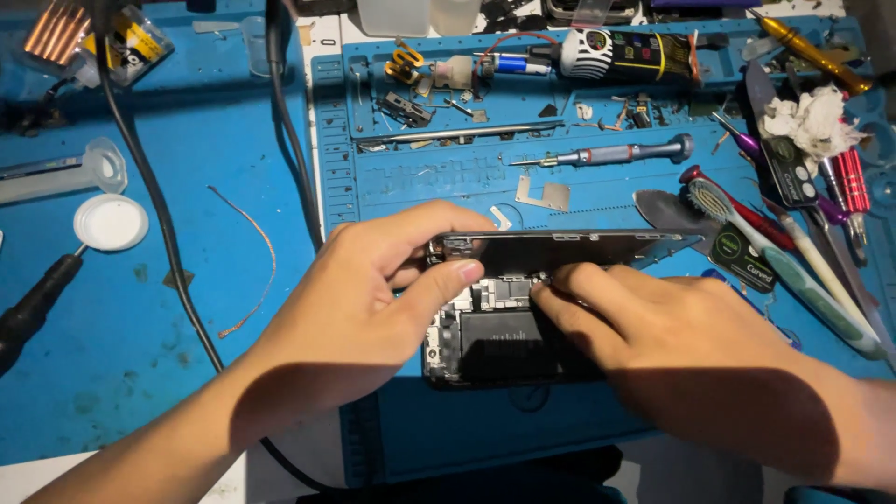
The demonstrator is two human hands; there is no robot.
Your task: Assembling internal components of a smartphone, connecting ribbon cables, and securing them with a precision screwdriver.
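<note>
An opened phone (495, 341) lies on the blue work mat (448, 420), its black battery and metal inner parts showing. Its dark screen panel (560, 250) is tilted up along the far side. My left hand (373, 299) pinches the left end of that panel between thumb and fingers, the thumb resting over the phone's upper inner parts. My right hand (653, 327) reaches in from the right, with its fingertips pressed on the small parts just above the battery. Whether the right fingers hold anything there is hidden.
A grey precision screwdriver (607, 154) and a thin metal plate (543, 194) lie on the mat beyond the phone. Toothbrushes (784, 257), picks, tweezers and a tissue wad (810, 121) crowd the right. A black cable (159, 215), copper wire (257, 252) and white cap (110, 222) lie at left.
</note>
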